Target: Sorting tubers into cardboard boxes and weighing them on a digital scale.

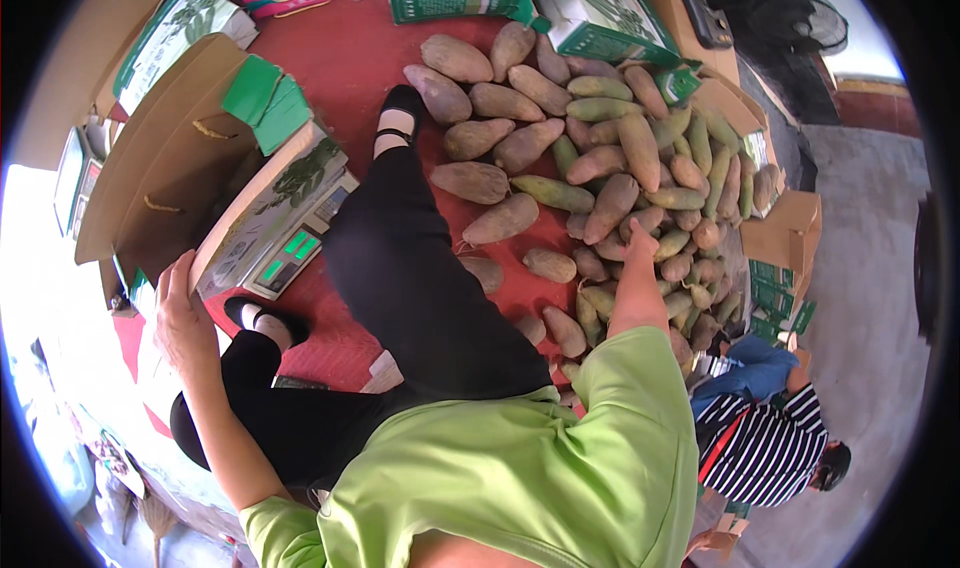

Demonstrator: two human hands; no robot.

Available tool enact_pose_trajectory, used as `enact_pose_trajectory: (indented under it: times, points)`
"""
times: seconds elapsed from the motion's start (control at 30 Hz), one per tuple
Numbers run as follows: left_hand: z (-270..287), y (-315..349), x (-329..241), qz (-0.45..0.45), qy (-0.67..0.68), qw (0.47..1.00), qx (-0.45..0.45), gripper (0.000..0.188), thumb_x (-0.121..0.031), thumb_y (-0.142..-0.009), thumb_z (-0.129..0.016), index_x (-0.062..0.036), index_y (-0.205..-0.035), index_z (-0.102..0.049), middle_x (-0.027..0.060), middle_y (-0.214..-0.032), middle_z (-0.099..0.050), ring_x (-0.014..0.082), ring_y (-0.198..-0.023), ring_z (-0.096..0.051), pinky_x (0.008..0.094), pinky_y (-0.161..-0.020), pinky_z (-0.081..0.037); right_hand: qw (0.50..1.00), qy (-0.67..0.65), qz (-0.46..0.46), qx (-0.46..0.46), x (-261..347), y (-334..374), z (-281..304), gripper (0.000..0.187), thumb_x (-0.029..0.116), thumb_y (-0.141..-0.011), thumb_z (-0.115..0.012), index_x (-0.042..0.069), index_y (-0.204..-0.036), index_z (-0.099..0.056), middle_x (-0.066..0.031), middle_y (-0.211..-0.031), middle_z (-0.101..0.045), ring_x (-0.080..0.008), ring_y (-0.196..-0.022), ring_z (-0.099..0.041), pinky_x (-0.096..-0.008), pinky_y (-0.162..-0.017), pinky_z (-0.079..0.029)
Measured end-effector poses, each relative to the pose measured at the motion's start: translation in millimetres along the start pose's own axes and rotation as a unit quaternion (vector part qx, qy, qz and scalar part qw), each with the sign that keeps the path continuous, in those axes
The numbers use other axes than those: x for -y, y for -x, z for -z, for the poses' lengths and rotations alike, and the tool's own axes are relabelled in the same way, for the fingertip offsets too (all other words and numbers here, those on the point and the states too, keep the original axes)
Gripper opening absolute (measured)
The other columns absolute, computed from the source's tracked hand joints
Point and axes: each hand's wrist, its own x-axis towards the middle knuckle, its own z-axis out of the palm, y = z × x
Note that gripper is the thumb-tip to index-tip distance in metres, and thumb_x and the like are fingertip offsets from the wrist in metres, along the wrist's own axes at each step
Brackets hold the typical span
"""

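My left hand [184,313] grips the near edge of an open brown cardboard box [170,158], which stands on a digital scale [298,246] with a green display. My right hand [641,244] reaches into a big pile of long brown and greenish tubers [600,158] spread over the red floor [340,58]. Its fingers are down among the tubers, and I cannot tell whether they hold one. My legs in black trousers [410,278] and black shoes stretch between the scale and the pile.
Green-and-white cartons [600,13] line the far side, and folded brown and green boxes [785,268] are stacked to the right of the pile. A person in a striped shirt [762,448] crouches at the lower right. A fan [812,20] stands at the top right.
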Motion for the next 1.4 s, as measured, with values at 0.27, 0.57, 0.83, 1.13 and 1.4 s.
enact_pose_trajectory:
  times: [0.27, 0.57, 0.83, 1.13, 1.4]
  points:
    - [9.9, 3.3, -3.2, 0.009, -0.023, 1.0, -0.002, 0.038, 0.001, -0.078, -0.05, -0.0153, -0.11, -0.062, 0.0037, -0.109, -0.062, 0.0255, -0.103, -0.058, 0.0378, -0.086, -0.047, 0.971, -0.14, -0.091, 0.169, 6.1, 66.3, 23.8, 0.044, 0.033, -0.072, -0.078, 0.007, -0.101, -0.058, -0.0051, -0.086, -0.057, -0.0183, -0.063, -0.051, -0.0252, -0.053, -0.043]
    - [9.0, 5.2, 2.4, -0.03, -0.014, 0.999, 0.003, 0.033, -0.005, -0.08, -0.051, -0.0127, -0.11, -0.061, 0.0044, -0.106, -0.061, 0.0252, -0.102, -0.058, 0.0384, -0.087, -0.045, 0.926, -0.251, -0.122, 0.255, -0.1, 165.4, 65.0, 0.051, 0.044, -0.074, -0.07, 0.014, -0.111, -0.051, -0.0032, -0.095, -0.054, -0.0188, -0.077, -0.053, -0.0279, -0.059, -0.042]
    - [11.9, 5.0, 5.7, -0.037, -0.011, 0.999, 0.013, 0.032, -0.006, -0.081, -0.051, -0.0142, -0.111, -0.061, 0.0031, -0.106, -0.061, 0.024, -0.102, -0.058, 0.0377, -0.087, -0.046, 0.849, -0.208, -0.018, 0.486, 65.3, 262.3, 27.9, 0.042, 0.039, -0.077, -0.066, 0.014, -0.109, -0.054, -0.0029, -0.106, -0.058, -0.0199, -0.09, -0.056, -0.0335, -0.071, -0.044]
    - [9.4, 6.6, 7.9, -0.053, -0.016, 0.998, -0.006, 0.03, -0.009, -0.079, -0.053, -0.0117, -0.108, -0.06, 0.0037, -0.102, -0.062, 0.0229, -0.099, -0.058, 0.0366, -0.084, -0.046, 0.55, -0.099, 0.307, 0.77, 211.8, 528.2, -5.2, 0.05, 0.021, -0.079, -0.056, -0.004, -0.122, -0.051, -0.0112, -0.116, -0.058, -0.0187, -0.108, -0.054, -0.0308, -0.094, -0.04]
    - [7.8, 3.5, 7.5, -0.054, -0.024, 0.998, -0.014, 0.031, -0.009, -0.08, -0.052, -0.015, -0.108, -0.061, 0.0035, -0.102, -0.062, 0.0238, -0.097, -0.059, 0.0377, -0.083, -0.046, 0.406, 0.11, 0.589, 0.691, 215.0, 685.6, -48.1, 0.044, 0.031, -0.076, -0.063, 0.001, -0.109, -0.062, -0.0091, -0.1, -0.065, -0.0172, -0.094, -0.059, -0.0289, -0.084, -0.046]
